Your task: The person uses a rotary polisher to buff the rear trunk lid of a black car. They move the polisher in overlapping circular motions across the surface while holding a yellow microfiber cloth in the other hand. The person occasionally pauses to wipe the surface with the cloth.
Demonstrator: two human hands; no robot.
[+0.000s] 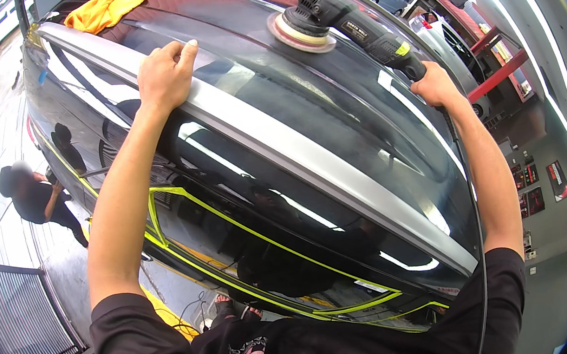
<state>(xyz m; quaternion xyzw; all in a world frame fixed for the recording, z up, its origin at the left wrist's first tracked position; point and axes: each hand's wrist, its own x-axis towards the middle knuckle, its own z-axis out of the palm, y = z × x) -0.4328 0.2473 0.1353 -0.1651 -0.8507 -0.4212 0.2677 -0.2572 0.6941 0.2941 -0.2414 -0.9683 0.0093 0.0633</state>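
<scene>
My right hand point(435, 84) is wrapped round the rear end of a black car polisher point(369, 35), from which a black cord point(475, 224) hangs down past my arm. The polisher's round pad point(302, 37) lies against the glossy black car roof point(274, 97), where hazy smears show. On the left, my left hand point(165, 78) is curled over the silver roof rail point(260, 134), its fingers partly hidden behind the rail. An orange cloth point(105, 8) lies crumpled at the far left of the roof.
Yellow-green tape point(262, 233) lines the car's side below the rail. Another person point(38, 196) in dark clothes stands by the car at the left, hands raised near it. A slatted metal gate point(20, 308) is at lower left. Other cars point(444, 47) stand beyond the roof.
</scene>
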